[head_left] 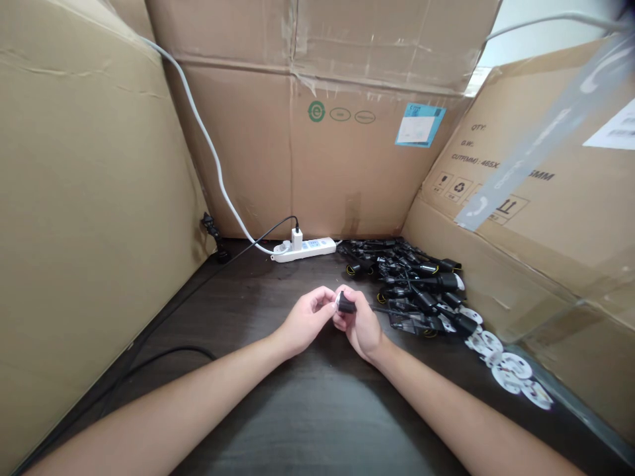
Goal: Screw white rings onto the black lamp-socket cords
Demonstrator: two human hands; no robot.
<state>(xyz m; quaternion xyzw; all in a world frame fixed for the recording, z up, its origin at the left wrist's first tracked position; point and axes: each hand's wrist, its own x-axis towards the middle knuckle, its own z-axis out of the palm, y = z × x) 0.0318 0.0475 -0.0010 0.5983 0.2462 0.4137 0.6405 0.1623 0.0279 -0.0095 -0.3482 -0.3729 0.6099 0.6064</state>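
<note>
Likely a workshop: cardboard cartons (238, 132) around a table (297, 410) with piled black parts (440, 283).

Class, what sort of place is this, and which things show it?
Probably an improvised workbench: cardboard walls around a dark tabletop, a power strip, and a pile of black parts.

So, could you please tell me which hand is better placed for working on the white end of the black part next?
Probably the left hand: its fingertips are at the white end, whereas the right hand is curled around the black part and seems to steady it.
</note>
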